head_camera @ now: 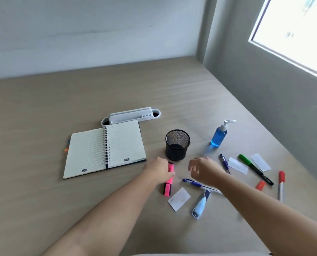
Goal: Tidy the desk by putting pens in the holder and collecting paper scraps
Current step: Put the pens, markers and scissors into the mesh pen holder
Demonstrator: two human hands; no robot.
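A black mesh pen holder (178, 145) stands mid-desk. My left hand (159, 170) is just in front of it, fingers and thumb closed around the upper end of a pink highlighter (167, 187) that lies on the desk. My right hand (203, 169) hovers open with curled fingers over a blue pen (192, 182). A second blue pen (225, 163), a green marker (253, 168) and a red marker (281, 182) lie to the right. White paper scraps sit near me (178, 199) and at the right (238, 165), (260, 162).
An open spiral notebook (106, 150) lies to the left, with a white desk organizer (131, 115) behind it. A blue sanitizer pump bottle (218, 135) stands right of the holder. A white-blue correction tape (201, 204) and a small red piece (260, 185) lie among the pens. A wall borders the desk's right side.
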